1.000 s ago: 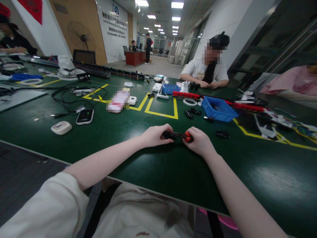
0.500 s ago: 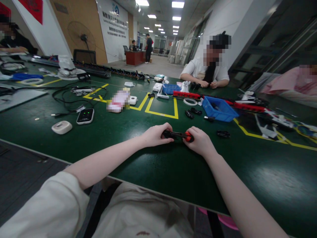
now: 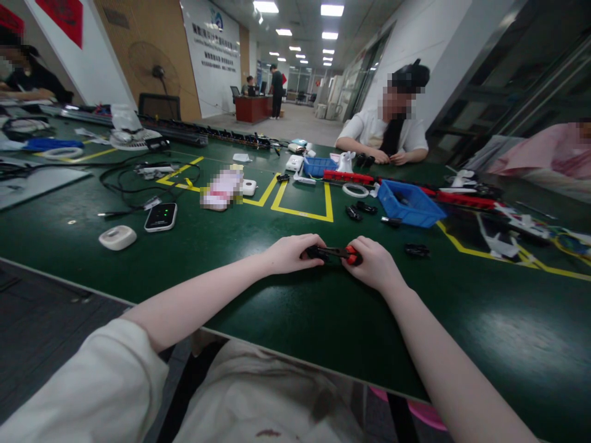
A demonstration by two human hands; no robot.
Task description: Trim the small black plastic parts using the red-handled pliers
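My right hand [image 3: 375,263] is closed round the red handles of a pair of pliers [image 3: 339,251], whose dark metal jaws point left. In my left hand [image 3: 295,255] is a small black bundle [image 3: 316,251], gripped between thumb and fingers. The jaws' tip meets this black bundle; whether they bite on it I cannot tell. Both hands are just above the green table [image 3: 295,314], near its front edge. My fingers hide part of the bundle and most of the handles.
Black bundles [image 3: 367,207] lie beside a blue bin [image 3: 409,206]. Another black bundle [image 3: 417,250] rests to the right. At left are a white rounded case [image 3: 117,237], a small device with green lights [image 3: 160,217] and black cables [image 3: 115,178]. A person [image 3: 385,132] sits opposite.
The view has shifted very slightly. Both hands keep nearly the same place and hold, with the left fingers a touch lower over the black bundle.
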